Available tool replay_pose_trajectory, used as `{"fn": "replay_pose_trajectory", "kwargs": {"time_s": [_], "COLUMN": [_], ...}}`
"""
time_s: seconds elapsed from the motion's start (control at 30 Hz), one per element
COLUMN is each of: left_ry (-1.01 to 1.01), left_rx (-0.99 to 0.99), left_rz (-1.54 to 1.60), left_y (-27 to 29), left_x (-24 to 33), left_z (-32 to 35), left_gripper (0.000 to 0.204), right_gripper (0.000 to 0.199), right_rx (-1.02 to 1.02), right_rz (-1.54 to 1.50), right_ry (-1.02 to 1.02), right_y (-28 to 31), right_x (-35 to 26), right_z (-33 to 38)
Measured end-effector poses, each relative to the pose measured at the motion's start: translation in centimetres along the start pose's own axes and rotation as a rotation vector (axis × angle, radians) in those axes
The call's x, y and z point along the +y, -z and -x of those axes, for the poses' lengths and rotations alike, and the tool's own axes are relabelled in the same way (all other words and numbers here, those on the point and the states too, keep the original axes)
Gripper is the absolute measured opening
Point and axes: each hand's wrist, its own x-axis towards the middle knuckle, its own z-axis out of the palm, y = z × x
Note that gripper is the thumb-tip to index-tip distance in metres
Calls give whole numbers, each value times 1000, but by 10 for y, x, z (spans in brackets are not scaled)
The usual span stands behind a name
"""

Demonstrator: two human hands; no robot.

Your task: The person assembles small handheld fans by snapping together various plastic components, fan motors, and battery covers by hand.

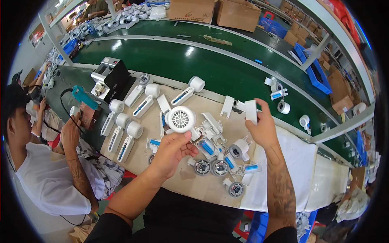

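My left hand (173, 153) pinches a white round fan head (181, 120) at its lower edge, its slotted grille facing up. My right hand (262, 126) is closed round a white oblong handle cover (251, 111), held upright over the far edge of the bench. Between and below the hands lie opened units with round motor ends (220, 167) and blue battery cells (207, 146). A pile of white plastic shells (211, 126) sits just right of the fan head. Another white handle shell (228, 106) rests left of my right hand.
Several white units with open handles (116, 138) stand in rows at the left of the bench (184, 182). Behind them are a black machine (115, 83) and a co-worker with a teal power tool (84, 97). A green conveyor (162, 56) runs along the far side, carrying some parts.
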Motion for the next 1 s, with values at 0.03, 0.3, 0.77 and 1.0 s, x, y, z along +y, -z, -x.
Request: {"fn": "replay_pose_trajectory", "kwargs": {"time_s": [0.03,0.3,0.77,1.0], "left_ry": [-23,-106,-210,-223], "left_rx": [-11,-74,-130,-96], "left_rz": [20,102,51,94], "left_y": [-1,-23,-33,-38], "left_x": [-1,-22,-25,-23], "left_z": [-1,-8,1,4], "left_gripper": [29,36,39,39], "right_gripper": [72,54,59,29], "right_rx": [9,67,-86,-132], "right_rz": [-238,-711,-984,-935], "right_ry": [-36,-53,-115,-62], "right_y": [3,10,6,9], "right_x": [-25,-75,-91,-72], "right_z": [16,87,105,111]}}
